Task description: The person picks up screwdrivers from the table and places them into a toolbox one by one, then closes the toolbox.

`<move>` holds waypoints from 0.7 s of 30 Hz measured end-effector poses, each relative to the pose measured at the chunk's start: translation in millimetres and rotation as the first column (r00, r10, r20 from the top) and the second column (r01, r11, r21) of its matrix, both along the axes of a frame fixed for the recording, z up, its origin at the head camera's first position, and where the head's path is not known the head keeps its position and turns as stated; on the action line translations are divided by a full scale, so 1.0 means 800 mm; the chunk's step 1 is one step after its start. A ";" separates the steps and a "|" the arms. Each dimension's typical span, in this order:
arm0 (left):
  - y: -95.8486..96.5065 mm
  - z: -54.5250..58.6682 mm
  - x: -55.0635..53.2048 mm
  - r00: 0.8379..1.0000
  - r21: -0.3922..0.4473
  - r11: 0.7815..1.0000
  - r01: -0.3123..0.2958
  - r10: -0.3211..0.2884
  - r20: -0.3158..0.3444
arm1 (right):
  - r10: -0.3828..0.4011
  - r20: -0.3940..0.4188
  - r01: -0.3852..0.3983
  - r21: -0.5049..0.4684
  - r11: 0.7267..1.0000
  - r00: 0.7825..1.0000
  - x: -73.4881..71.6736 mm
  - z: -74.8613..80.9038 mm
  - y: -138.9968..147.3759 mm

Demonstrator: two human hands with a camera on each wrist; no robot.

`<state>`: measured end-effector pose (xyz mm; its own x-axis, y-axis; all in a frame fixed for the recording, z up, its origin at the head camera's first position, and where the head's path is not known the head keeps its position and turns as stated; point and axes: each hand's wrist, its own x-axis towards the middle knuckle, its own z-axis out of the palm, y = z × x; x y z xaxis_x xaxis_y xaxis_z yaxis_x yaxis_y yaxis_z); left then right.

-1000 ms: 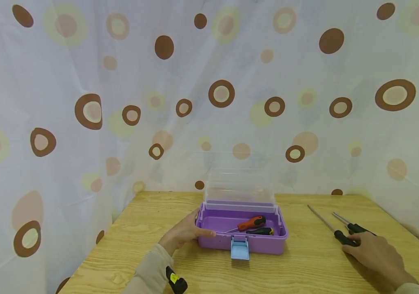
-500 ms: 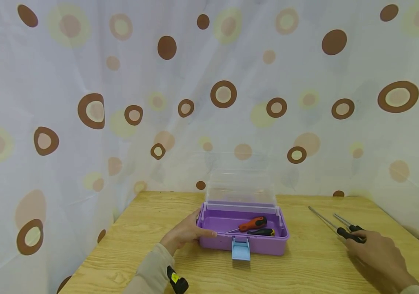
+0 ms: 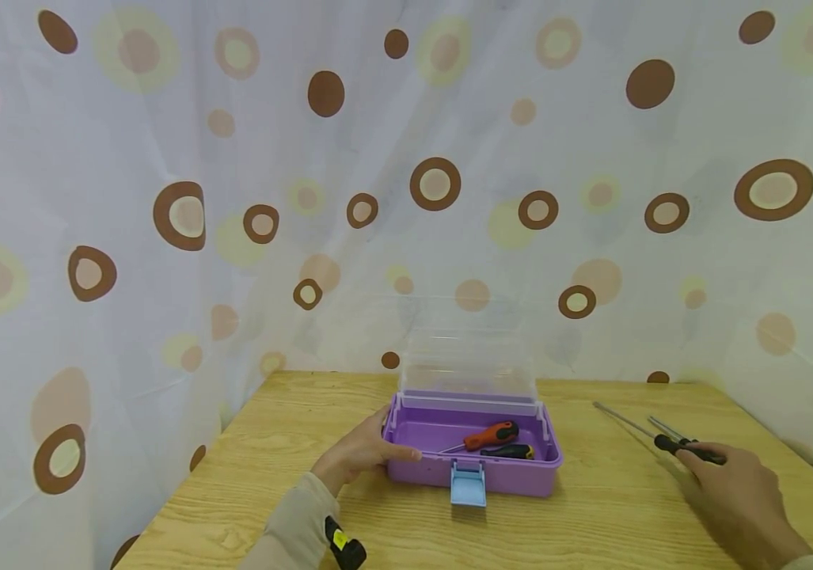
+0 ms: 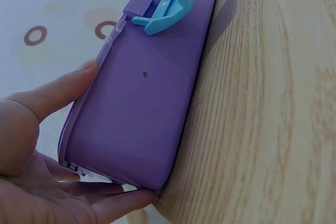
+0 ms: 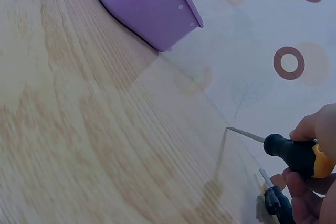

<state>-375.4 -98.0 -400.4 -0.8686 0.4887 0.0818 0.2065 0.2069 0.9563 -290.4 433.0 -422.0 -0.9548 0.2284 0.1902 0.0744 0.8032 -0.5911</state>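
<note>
The right hand (image 3: 741,492) pinches a long screwdriver (image 5: 296,155) between thumb and fingers, shaft slanting toward the back edge of the table (image 3: 235,475); that hand partly blocks a second screwdriver (image 5: 276,203) near the right edge — the left hand (image 3: 358,453) clasps the left end of a purple box (image 3: 520,476), midway between the side edges, clear lid (image 3: 466,372) raised, front wall partly hiding a black screwdriver (image 3: 509,451) and red screwdriver (image 3: 491,435)

White sheet (image 3: 264,150) with brown rings (image 3: 435,184) and dots (image 3: 651,84) – filling the upper frame and both sides; wood-grain table (image 3: 591,522) along the bottom – light soft.
</note>
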 end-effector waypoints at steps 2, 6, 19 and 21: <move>0.000 0.000 0.000 1.000 0.004 1.000 0.003 -0.003 0.003 | -0.009 -0.022 0.009 0.001 1.000 1.000 0.000 0.000 0.001; 0.000 0.000 0.000 1.000 0.004 1.000 0.000 -0.001 0.003 | -0.049 -0.024 0.049 -0.020 0.999 0.998 0.000 0.004 0.002; 0.000 0.001 0.001 1.000 0.005 1.000 0.006 -0.006 -0.002 | -0.143 -0.007 0.141 -0.133 0.981 0.990 -0.001 0.010 0.002; 0.000 0.001 0.001 1.000 0.013 1.000 0.008 -0.008 -0.003 | -0.154 -0.005 0.151 -0.171 0.974 0.988 -0.001 0.010 0.001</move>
